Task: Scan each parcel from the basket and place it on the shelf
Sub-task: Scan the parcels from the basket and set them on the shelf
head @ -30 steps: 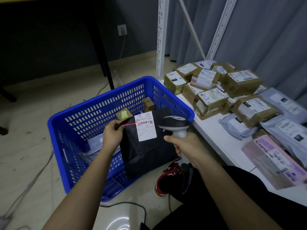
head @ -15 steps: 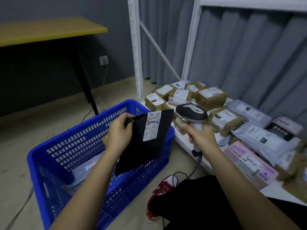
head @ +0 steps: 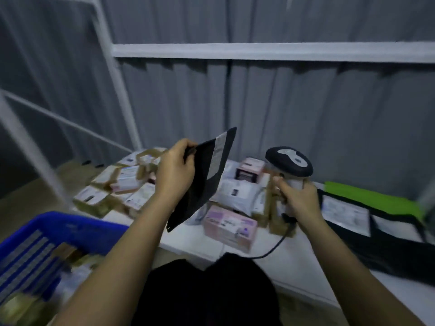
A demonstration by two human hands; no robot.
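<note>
Parcel, a flat black mailer bag with a white label near its upper edge, is held in the air above the front of the shelf. Left hand grips it at the upper left corner, fingers closed over the edge; the bag hangs tilted, lower corner pointing down toward the person's lap. Right hand is wrapped around the handle of the scanner, which stands upright with its dark head facing away; its cable runs down across the shelf surface. Basket, blue, sits at lower left with blurred parcels inside; their number cannot be told. On the shelf lie brown cartons at left, grey and pink packages between the two hands, and a black bag with a green one behind it at right. The view is motion-blurred.
</note>
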